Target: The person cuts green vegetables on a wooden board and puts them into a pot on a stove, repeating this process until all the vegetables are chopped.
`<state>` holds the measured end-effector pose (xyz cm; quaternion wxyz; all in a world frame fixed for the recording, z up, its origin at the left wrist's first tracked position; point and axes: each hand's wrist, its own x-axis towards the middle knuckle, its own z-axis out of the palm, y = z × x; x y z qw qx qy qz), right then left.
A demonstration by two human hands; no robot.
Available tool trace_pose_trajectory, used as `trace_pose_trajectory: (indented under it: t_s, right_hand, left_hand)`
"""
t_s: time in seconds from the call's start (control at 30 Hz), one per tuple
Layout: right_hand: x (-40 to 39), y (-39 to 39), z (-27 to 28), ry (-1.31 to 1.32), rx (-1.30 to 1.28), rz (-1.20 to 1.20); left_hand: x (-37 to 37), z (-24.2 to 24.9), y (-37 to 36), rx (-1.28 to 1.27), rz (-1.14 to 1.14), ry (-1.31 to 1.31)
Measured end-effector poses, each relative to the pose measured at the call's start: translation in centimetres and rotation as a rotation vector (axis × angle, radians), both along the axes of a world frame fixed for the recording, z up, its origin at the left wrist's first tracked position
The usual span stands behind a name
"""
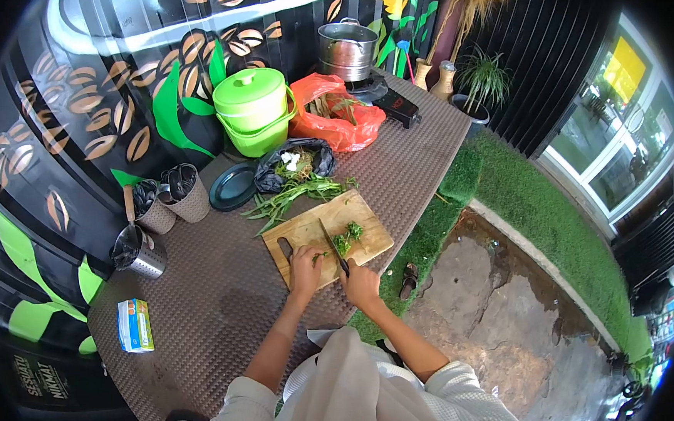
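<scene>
A wooden cutting board [280, 233] lies on the table in front of me. My right hand [362, 284] is closed around the handle of a knife [329, 236], whose blade points away from me across the board. Chopped leafy greens [345, 242] sit in a small heap just right of the blade. My left hand [305, 269] rests on the near left part of the board, its fingers bent around a small bit of greens by the fingertips. Beyond the board's far edge lie long-leaved green stalks [294, 200].
A black plastic bag [318, 159] with scraps, a dark plate [231, 187], a lime green container [252, 108] and a red plastic bag [356, 136] stand behind. A steel pot [345, 52] sits on a portable stove [396, 108]. Utensil holders [186, 196] and a tissue pack [134, 326] are left.
</scene>
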<state>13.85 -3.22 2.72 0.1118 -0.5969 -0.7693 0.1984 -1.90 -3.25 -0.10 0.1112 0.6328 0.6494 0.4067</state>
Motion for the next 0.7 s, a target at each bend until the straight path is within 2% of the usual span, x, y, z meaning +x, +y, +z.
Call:
trace_pose_trajectory:
  t_s: [0.17,0.33,0.43,0.57,0.7]
  right_hand:
    - [-0.2,0.2,-0.3,-0.019,-0.018,0.002]
    - [0.2,0.4,1.9,-0.117,-0.085,0.101]
    - [-0.7,-1.0,0.9,-0.148,0.003,0.080]
    - [-1.7,-0.1,-1.4,-0.163,-0.048,0.042]
    - [-1.4,1.4,0.1,-0.110,-0.037,0.104]
  left_hand:
    - [0.4,-0.6,0.8,-0.007,-0.026,0.008]
    - [0.8,-0.3,0.7,0.003,0.009,0.010]
    - [1.2,-0.5,0.7,0.091,0.040,-0.006]
    - [1.3,-0.7,0.8,0.107,0.063,-0.004]
    - [1.4,-0.5,0.4,0.071,0.061,0.003]
